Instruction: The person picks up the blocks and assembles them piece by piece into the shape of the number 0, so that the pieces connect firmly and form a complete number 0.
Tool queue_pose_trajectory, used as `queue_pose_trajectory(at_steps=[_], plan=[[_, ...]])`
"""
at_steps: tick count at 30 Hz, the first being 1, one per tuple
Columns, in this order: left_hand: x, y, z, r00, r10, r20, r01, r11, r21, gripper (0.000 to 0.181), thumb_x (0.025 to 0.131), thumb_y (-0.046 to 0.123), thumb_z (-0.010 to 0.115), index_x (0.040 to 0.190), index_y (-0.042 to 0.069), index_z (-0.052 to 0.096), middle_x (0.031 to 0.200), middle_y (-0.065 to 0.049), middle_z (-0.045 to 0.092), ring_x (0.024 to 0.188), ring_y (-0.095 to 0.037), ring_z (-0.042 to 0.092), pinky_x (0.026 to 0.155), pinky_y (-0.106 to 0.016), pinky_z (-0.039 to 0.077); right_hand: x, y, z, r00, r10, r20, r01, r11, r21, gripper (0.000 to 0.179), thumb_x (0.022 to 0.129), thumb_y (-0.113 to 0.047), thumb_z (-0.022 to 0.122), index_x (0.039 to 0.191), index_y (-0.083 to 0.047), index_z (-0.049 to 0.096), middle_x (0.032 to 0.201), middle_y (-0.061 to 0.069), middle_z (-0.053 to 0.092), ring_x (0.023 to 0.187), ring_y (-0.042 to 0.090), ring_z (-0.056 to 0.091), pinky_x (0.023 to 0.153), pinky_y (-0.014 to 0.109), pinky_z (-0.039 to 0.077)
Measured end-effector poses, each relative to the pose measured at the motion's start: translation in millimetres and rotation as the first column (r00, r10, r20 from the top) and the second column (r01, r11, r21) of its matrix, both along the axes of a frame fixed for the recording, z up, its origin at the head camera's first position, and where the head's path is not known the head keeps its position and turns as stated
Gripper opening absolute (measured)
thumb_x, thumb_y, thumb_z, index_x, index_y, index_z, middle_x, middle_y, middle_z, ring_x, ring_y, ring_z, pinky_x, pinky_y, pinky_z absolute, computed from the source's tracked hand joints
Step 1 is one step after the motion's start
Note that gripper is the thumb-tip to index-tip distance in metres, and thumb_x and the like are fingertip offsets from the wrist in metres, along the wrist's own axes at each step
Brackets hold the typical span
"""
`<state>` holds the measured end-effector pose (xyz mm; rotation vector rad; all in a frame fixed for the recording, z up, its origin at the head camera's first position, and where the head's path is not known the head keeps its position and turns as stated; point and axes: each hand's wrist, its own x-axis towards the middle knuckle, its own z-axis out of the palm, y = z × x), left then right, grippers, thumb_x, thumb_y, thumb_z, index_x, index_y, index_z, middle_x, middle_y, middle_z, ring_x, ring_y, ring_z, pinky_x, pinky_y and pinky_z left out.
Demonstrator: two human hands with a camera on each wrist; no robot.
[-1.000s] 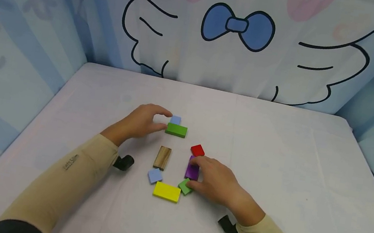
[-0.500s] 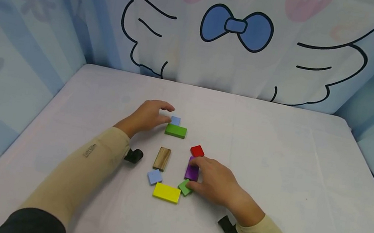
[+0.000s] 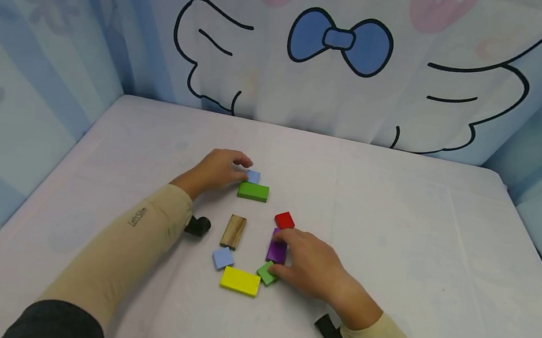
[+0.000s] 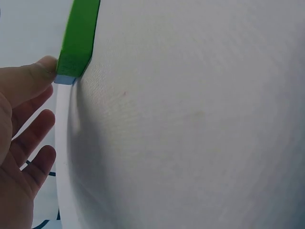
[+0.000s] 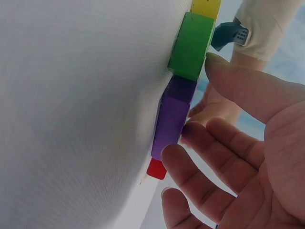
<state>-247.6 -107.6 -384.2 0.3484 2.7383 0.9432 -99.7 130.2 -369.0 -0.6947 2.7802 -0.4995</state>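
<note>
In the head view, my left hand (image 3: 220,168) is at a small light blue block (image 3: 253,177) behind a long green block (image 3: 253,192). Its thumb and index finger pinch the light blue block's left side; the index is hidden in the left wrist view. My right hand (image 3: 315,264) rests over a purple block (image 3: 277,251) and a small green block (image 3: 266,273), fingers loosely bent. The right thumb (image 5: 233,81) lies at the small green block's edge, the other fingertips beside the purple block. A red block (image 3: 285,220) sits at the purple block's far end.
A wooden block (image 3: 233,232), a second light blue block (image 3: 223,258) and a yellow block (image 3: 240,282) lie left of my right hand. They rest on a white-covered table (image 3: 399,223). Printed curtains (image 3: 336,85) rise at the back and sides.
My left hand first moved away from me and right toward the light blue block, then its index finger came down closer to the thumb. The right hand and blocks look unmoved.
</note>
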Motion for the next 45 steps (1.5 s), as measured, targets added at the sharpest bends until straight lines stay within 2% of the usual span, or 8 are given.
queue_pose_trajectory(at_steps=[22, 35, 45], plan=[[-2.7, 5.7, 1.6, 0.999, -0.020, 0.035, 0.023, 0.997, -0.075, 0.038, 0.100, 0.013, 0.062, 0.137, 0.012, 0.060, 0.143, -0.010, 0.055, 0.137, -0.028, 0.044, 0.113, -0.044, 0.033, -1.9, -1.6, 1.7, 1.000, 0.003, 0.000, -0.003, 1.000, 0.008, 0.048, 0.084, -0.031, 0.082, 0.123, -0.013, 0.062, 0.107, 0.001, 0.066, 0.096, 0.018, 0.060, 0.084, 0.036, 0.053], [-5.1, 6.6, 1.0, 0.998, -0.016, 0.069, 0.021, 0.997, -0.074, 0.039, 0.100, 0.011, 0.061, 0.139, 0.010, 0.058, 0.143, -0.010, 0.054, 0.137, -0.027, 0.043, 0.113, -0.043, 0.033, -1.7, -2.1, 1.9, 1.000, -0.009, 0.011, 0.009, 1.000, 0.015, 0.049, 0.083, -0.031, 0.082, 0.124, -0.013, 0.062, 0.108, 0.001, 0.066, 0.095, 0.018, 0.060, 0.084, 0.036, 0.053], [-1.0, 3.7, 2.9, 0.999, -0.003, 0.040, 0.005, 0.998, -0.063, 0.038, 0.099, 0.014, 0.064, 0.136, 0.009, 0.060, 0.139, -0.010, 0.057, 0.134, -0.027, 0.047, 0.111, -0.043, 0.035, -0.3, -2.7, 2.2, 1.000, -0.017, 0.015, 0.017, 1.000, 0.010, 0.048, 0.083, -0.030, 0.082, 0.123, -0.012, 0.063, 0.108, 0.002, 0.067, 0.096, 0.019, 0.060, 0.084, 0.036, 0.053]])
